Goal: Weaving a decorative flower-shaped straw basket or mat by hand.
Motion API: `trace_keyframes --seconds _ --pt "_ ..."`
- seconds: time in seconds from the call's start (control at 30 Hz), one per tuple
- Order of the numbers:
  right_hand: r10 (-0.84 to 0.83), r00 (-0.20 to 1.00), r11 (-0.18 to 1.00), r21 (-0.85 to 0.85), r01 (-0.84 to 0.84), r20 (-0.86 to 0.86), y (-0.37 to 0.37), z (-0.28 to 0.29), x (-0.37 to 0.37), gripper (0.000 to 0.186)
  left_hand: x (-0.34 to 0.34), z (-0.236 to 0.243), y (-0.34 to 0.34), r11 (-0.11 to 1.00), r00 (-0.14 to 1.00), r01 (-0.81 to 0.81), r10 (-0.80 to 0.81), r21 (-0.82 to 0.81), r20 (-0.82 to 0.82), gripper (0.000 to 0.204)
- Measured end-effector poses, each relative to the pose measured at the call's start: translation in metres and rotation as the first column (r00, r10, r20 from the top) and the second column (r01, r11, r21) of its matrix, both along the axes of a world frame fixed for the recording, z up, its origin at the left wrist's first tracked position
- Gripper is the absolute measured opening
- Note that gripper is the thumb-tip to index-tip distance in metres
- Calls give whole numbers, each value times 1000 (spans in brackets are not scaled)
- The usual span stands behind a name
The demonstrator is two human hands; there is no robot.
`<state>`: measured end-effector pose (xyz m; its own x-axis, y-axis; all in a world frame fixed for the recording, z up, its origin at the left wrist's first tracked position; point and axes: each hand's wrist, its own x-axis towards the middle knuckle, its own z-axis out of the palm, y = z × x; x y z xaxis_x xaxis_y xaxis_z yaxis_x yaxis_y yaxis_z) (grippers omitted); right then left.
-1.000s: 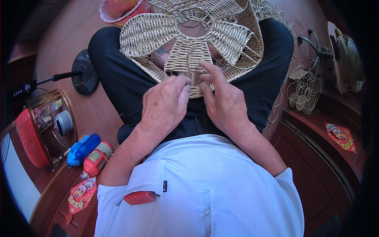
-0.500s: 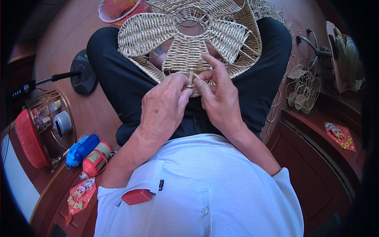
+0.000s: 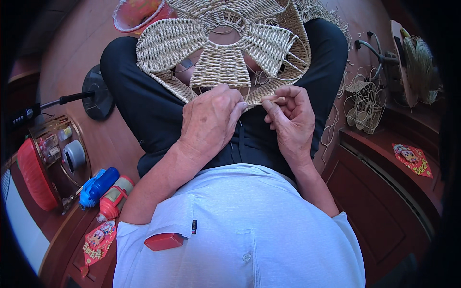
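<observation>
A straw-coloured woven basket (image 3: 223, 67) rests across my thighs, its top made of petal-shaped panels around a round hole. My left hand (image 3: 211, 117) is closed at the basket's near rim, fingers pinching the weave there. To its right, my right hand (image 3: 293, 117) pinches a pale strand of straw cord (image 3: 266, 100) between thumb and fingers, and the strand runs toward the rim by my left fingertips. Thin wire frame bars (image 3: 294, 65) show at the right panel's outer edge. What lies exactly under my left fingers is hidden.
A red bucket-like container (image 3: 139, 14) stands beyond the basket. On the left are a round black stand base (image 3: 97, 98), a blue bottle (image 3: 99, 187) and a red bottle (image 3: 116, 198). Loose cord (image 3: 319, 17) lies at the far right, near a wire frame (image 3: 367, 103).
My right hand has moved right, away from the left one, drawing the strand out sideways. My left hand stays at the rim, shifted slightly right.
</observation>
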<state>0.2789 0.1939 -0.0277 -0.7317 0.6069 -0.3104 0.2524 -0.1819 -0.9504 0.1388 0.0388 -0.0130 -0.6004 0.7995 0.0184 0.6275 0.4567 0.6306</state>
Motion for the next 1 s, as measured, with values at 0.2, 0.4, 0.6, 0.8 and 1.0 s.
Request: trace_keyframes --seconds 0.2,0.4,0.6,0.8,1.0 --pt "-40 999 875 483 45 -22 3 9 -5 31 0 0 12 988 991 -35 53 -153 119 23" --pt "197 977 653 731 -196 86 -5 10 -8 44 6 -2 15 991 998 -51 55 -120 34 24" --pt "332 886 636 617 -463 322 -4 10 -18 66 8 -7 13 997 998 -54 53 -63 -18 20" --pt "424 882 759 450 -470 206 3 11 -26 76 8 -7 6 997 997 -73 73 -17 28 14" --pt "408 906 883 202 -423 113 10 7 -30 75 -10 5 -7 997 998 47 -50 58 39 10"
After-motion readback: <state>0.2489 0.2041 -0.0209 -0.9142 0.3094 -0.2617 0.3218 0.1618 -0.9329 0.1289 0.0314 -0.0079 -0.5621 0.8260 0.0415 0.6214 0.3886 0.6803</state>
